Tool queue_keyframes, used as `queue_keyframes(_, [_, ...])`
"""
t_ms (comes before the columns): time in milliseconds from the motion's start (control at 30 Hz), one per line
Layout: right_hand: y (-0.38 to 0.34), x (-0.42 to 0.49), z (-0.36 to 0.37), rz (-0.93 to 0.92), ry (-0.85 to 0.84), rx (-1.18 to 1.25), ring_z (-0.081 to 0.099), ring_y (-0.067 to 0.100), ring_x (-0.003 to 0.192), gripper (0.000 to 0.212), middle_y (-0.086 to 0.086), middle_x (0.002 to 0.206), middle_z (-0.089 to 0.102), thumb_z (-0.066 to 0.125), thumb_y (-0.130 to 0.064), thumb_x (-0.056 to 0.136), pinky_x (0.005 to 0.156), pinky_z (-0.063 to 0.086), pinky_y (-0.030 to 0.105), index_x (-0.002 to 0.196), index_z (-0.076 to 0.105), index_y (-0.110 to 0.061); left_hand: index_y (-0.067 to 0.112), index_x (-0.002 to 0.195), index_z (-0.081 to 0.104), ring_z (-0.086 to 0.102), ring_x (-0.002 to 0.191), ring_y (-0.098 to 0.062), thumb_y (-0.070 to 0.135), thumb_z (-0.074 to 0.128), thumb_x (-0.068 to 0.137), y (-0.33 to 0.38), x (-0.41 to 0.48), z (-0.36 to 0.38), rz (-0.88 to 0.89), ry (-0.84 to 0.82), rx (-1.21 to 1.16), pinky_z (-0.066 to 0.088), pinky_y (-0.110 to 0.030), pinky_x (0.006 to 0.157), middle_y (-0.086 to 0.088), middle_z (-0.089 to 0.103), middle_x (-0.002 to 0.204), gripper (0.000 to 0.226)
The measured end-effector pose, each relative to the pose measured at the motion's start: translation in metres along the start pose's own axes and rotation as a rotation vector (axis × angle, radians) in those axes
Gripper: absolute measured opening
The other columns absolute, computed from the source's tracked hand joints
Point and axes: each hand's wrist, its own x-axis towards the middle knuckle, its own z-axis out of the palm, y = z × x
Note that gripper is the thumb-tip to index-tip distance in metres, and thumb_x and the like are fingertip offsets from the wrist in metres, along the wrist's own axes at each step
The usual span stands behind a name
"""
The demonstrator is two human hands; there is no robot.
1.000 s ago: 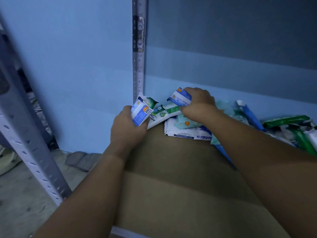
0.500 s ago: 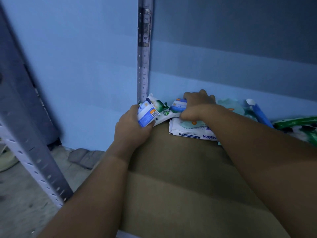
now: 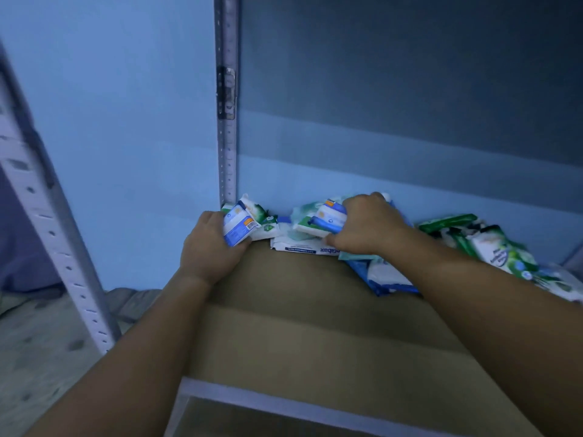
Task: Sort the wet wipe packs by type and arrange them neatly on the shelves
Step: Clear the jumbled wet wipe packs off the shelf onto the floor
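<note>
While I am watching the shelf (image 3: 315,326), left hand (image 3: 209,247): gripping a blue-and-white pack (image 3: 238,227), far left.
Right hand (image 3: 367,227): curling round a matching pack (image 3: 325,220) over the pile (image 3: 492,247).

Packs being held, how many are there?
2: one blue pack in the left hand by the post, a second blue pack in the right hand above the pile. Fingers may hide more.

My brown shelf (image 3: 315,335) filled the lower middle; wet wipe packs (image 3: 492,249) lay heaped along its far edge, centre-right.
</note>
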Motion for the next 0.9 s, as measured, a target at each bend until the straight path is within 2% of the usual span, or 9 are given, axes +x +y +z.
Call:
queue_keyframes(167, [0.015, -0.082, -0.025, 0.036, 0.03, 0.104, 0.048, 0.024, 0.105, 0.047, -0.004, 0.089, 0.048, 0.067, -0.064, 0.07, 0.082, 0.049, 0.034, 0.087, 0.052, -0.023, 0.023, 0.104, 0.062, 0.058, 0.096, -0.019, 0.053, 0.077, 0.071, 0.041, -0.04, -0.035, 0.028, -0.217, 0.08, 0.05, -0.033, 0.081, 0.004, 0.054, 0.107, 0.046])
queue_keyframes(267, [0.02, -0.137, -0.032, 0.023, 0.078, 0.118, 0.052, 0.027, 0.102, 0.048, -0.004, 0.083, 0.045, 0.065, -0.068, 0.068, 0.082, 0.048, 0.033, 0.082, 0.048, -0.025, 0.027, 0.105, 0.063, 0.06, 0.097, -0.016, 0.05, 0.073, 0.066, 0.066, -0.077, -0.059, 0.127, -0.253, 0.065, 0.05, -0.026, 0.081, 0.005, 0.057, 0.108, 0.046])
queue_keyframes(333, [0.023, -0.177, -0.034, 0.038, 0.095, 0.177, 0.051, 0.027, 0.093, 0.049, -0.006, 0.077, 0.043, 0.069, -0.065, 0.067, 0.072, 0.043, 0.032, 0.073, 0.044, -0.024, 0.02, 0.094, 0.065, 0.062, 0.08, -0.013, 0.037, 0.077, 0.073, 0.088, -0.108, -0.077, 0.121, -0.328, 0.052, 0.043, -0.01, 0.063, 0.001, 0.065, 0.091, 0.029])
queue_keyframes(433, [0.029, -0.238, -0.033, 0.104, 0.083, 0.296, 0.052, 0.022, 0.078, 0.047, -0.006, 0.075, 0.05, 0.072, -0.062, 0.064, 0.061, 0.035, 0.031, 0.068, 0.046, -0.024, 0.018, 0.075, 0.055, 0.053, 0.055, -0.006, 0.036, 0.079, 0.074, 0.114, -0.154, -0.093, 0.054, -0.434, 0.05, 0.037, -0.013, 0.047, 0.002, 0.057, 0.065, 0.03])
queue_keyframes(500, [0.033, -0.282, -0.024, 0.163, 0.039, 0.42, 0.054, 0.019, 0.07, 0.041, -0.006, 0.072, 0.056, 0.076, -0.057, 0.063, 0.056, 0.037, 0.031, 0.07, 0.053, -0.024, 0.019, 0.079, 0.056, 0.058, 0.057, -0.01, 0.04, 0.08, 0.067, 0.118, -0.185, -0.093, 0.068, -0.535, 0.028, 0.044, -0.019, 0.051, 0.002, 0.058, 0.072, 0.035])
queue_keyframes(600, [0.036, -0.348, 0.018, 0.298, -0.083, 0.584, 0.06, 0.018, 0.07, 0.04, -0.004, 0.074, 0.063, 0.075, -0.055, 0.058, 0.063, 0.05, 0.034, 0.078, 0.063, -0.022, 0.017, 0.083, 0.063, 0.065, 0.06, -0.011, 0.045, 0.078, 0.059, 0.114, -0.228, -0.084, 0.06, -0.805, 0.051, 0.049, -0.025, 0.053, 0.002, 0.065, 0.078, 0.039])
queue_keyframes(767, [0.039, -0.443, 0.128, 0.611, -0.436, 0.701, 0.059, 0.019, 0.055, 0.038, -0.001, 0.06, 0.06, 0.078, -0.051, 0.059, 0.052, 0.04, 0.03, 0.067, 0.059, -0.018, 0.019, 0.093, 0.067, 0.065, 0.067, -0.014, 0.049, 0.079, 0.07, 0.08, -0.32, -0.024, -0.134, -1.086, 0.141, 0.044, -0.023, 0.055, 0.001, 0.067, 0.078, 0.04])
queue_keyframes(833, [0.046, -0.466, 0.162, 0.706, -0.565, 0.673, 0.057, 0.018, 0.056, 0.041, -0.001, 0.064, 0.058, 0.076, -0.053, 0.058, 0.053, 0.038, 0.029, 0.07, 0.058, -0.017, 0.015, 0.108, 0.066, 0.069, 0.086, -0.018, 0.042, 0.083, 0.073, 0.06, -0.362, 0.007, -0.289, -1.145, 0.102, 0.048, -0.023, 0.066, -0.003, 0.07, 0.103, 0.047])
queue_keyframes(900, [0.056, -0.482, 0.19, 0.731, -0.677, 0.576, 0.06, 0.018, 0.071, 0.046, 0.0, 0.08, 0.059, 0.074, -0.056, 0.064, 0.056, 0.039, 0.029, 0.083, 0.058, -0.017, 0.011, 0.13, 0.058, 0.062, 0.112, -0.022, 0.039, 0.083, 0.075, 0.043, -0.404, 0.03, -0.366, -1.159, 0.164, 0.046, -0.024, 0.081, -0.006, 0.06, 0.13, 0.067])
